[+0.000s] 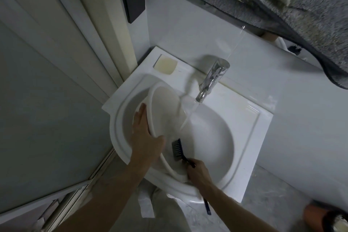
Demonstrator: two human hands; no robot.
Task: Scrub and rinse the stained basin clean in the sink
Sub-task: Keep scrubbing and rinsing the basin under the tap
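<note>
White plastic is what the basin (165, 111) looks made of, so it is probably light and stiff, and a bit bendy at the rim. It stands tipped on its edge inside the sink (261, 118), on the side away from the tap (214, 79), with its open side facing the tap. Water (190, 111) runs from the tap straight into it.

Wet plastic gets slippery, so I think it could slide or spin when it is scrubbed. The rim is the best place to hold, because fingers can hook over it.

The left hand (146, 137) does just that. It holds the rim on the far side from the tap, fingers flat on the outside and thumb tucked over the edge. The right hand (197, 172) is curled around the handle of a dark brush (178, 149). The bristles sit low in the basin, below the tap's stream and just beside the left thumb.

A hard push with the brush could knock the light basin over, so the left hand should press firmly.
</note>
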